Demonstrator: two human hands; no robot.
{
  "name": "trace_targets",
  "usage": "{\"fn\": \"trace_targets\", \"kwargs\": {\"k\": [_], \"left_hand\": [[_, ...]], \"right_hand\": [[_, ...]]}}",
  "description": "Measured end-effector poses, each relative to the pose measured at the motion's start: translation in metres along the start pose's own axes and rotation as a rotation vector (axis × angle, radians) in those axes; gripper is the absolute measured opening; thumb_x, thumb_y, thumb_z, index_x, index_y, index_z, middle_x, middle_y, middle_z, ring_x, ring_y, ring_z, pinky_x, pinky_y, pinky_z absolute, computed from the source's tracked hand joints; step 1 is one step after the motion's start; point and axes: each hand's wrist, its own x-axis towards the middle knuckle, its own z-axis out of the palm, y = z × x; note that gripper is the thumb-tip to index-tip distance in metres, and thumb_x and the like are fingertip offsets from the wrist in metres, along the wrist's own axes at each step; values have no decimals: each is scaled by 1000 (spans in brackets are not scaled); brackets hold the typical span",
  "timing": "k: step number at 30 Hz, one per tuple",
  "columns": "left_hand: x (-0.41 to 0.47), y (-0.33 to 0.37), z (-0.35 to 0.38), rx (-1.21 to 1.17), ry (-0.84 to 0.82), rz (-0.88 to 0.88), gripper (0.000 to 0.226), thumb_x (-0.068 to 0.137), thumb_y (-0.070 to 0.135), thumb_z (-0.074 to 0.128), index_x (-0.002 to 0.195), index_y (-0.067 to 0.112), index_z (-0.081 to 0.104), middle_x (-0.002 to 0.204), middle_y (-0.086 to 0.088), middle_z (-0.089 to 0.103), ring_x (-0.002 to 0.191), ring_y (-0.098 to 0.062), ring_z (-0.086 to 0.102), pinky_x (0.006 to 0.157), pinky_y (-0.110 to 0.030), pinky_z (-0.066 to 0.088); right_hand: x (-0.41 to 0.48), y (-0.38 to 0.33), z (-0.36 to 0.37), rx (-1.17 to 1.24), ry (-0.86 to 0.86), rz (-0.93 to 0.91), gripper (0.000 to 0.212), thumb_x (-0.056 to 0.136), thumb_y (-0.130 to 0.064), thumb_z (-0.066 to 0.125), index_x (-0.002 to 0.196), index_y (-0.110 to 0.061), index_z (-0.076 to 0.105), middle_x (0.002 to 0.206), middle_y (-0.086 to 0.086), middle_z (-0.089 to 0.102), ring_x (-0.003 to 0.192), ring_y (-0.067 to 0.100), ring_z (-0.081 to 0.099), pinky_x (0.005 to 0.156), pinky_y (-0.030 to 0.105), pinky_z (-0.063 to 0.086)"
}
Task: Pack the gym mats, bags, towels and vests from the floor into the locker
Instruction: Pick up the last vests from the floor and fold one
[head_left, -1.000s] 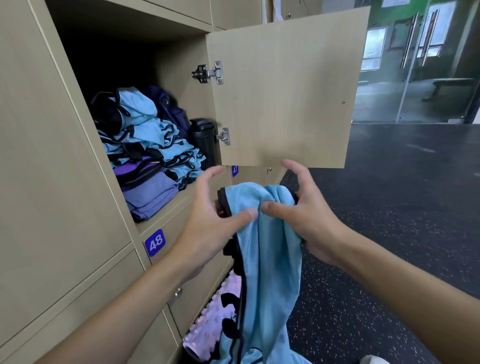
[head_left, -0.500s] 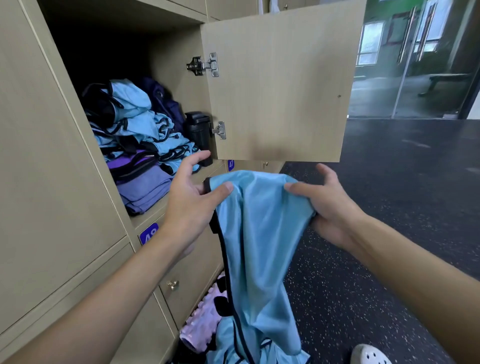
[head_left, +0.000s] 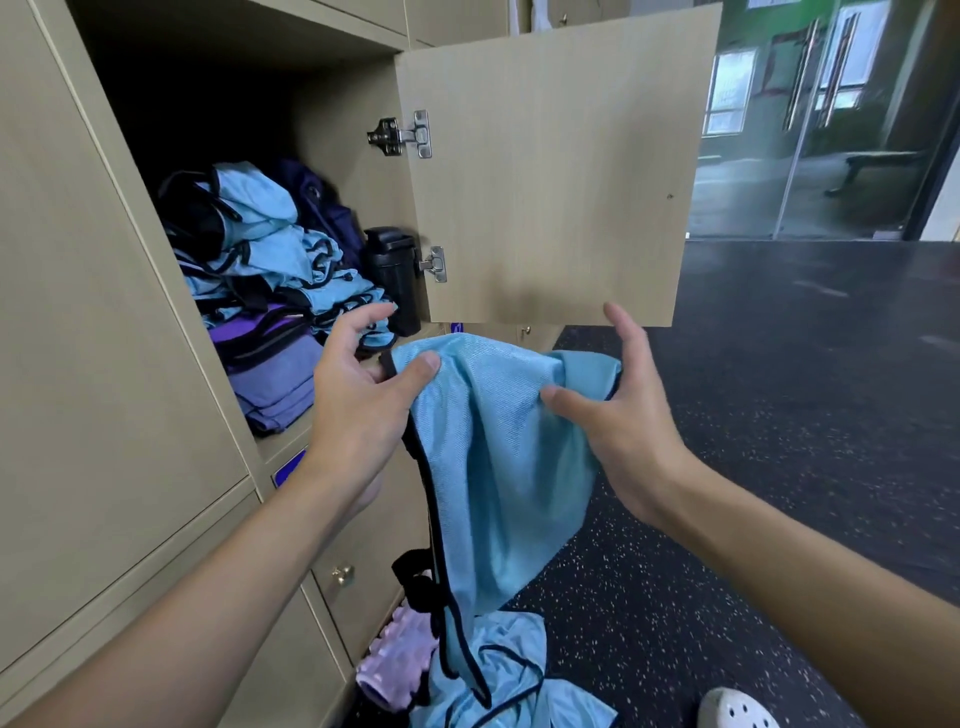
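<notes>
Before the locker (head_left: 340, 156), left hand (head_left: 363, 400) and right hand (head_left: 621, 421) are each pinching the blue vest (head_left: 498, 457), fingers half-spread; it's needing folding flat before stacking at ten o'clock.

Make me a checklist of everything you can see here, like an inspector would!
Surface: dark speckled floor with a second vest and a lilac foam roller on it.
Job's things: blue vest held up before the open locker; vest pile on purple folded items inside.
Clutter: black bottle in the locker; white shoe.
Grippers: left hand and right hand each pinch the blue vest's top.
Cables: nothing seen.
Surroundings: locker door swung open; glass doors beyond.
</notes>
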Motion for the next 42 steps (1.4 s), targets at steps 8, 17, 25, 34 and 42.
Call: {"fn": "trace_targets", "kwargs": {"k": [8, 17, 25, 34, 42], "left_hand": [[-10, 5, 9, 7, -156, -5, 40, 90, -2, 68, 118, 25, 58, 85, -21, 74, 75, -28, 68, 80, -51, 58], [-18, -4, 12, 71, -264, -56, 73, 82, 2, 76, 136, 36, 40, 95, -7, 76, 84, -18, 72, 71, -29, 59], [-30, -21, 24, -28, -307, -83, 102, 81, -10, 74, 145, 51, 23, 129, -8, 67, 110, -25, 69, 94, -42, 56], [-10, -9, 14, -94, -131, -67, 81, 84, -7, 72, 138, 44, 41, 94, -12, 73, 85, -21, 67, 88, -39, 58], [2, 7, -2, -69, -78, -147, 51, 89, -4, 68, 127, 26, 55, 90, -11, 76, 77, -24, 70, 75, -37, 60]], "right_hand": [[-7, -1, 12, -102, -197, -28, 104, 66, -39, 90, 142, -60, 22, 149, -17, 36, 141, 12, 38, 114, 46, 38], [1, -1, 19, -62, -79, -39, 96, 75, -6, 82, 141, -52, 28, 138, 2, 48, 119, 19, 58, 97, 42, 55], [15, -7, 5, -22, -70, 37, 107, 71, -25, 88, 148, -51, 19, 145, 0, 46, 120, 15, 59, 100, 41, 52], [17, -5, -9, -147, -124, 125, 97, 79, 3, 76, 149, -41, 26, 115, 14, 66, 98, 25, 68, 91, 41, 57], [26, -7, -21, -88, 192, 115, 54, 92, -7, 63, 133, -34, 41, 108, 6, 56, 92, 21, 59, 77, 34, 53]]}}
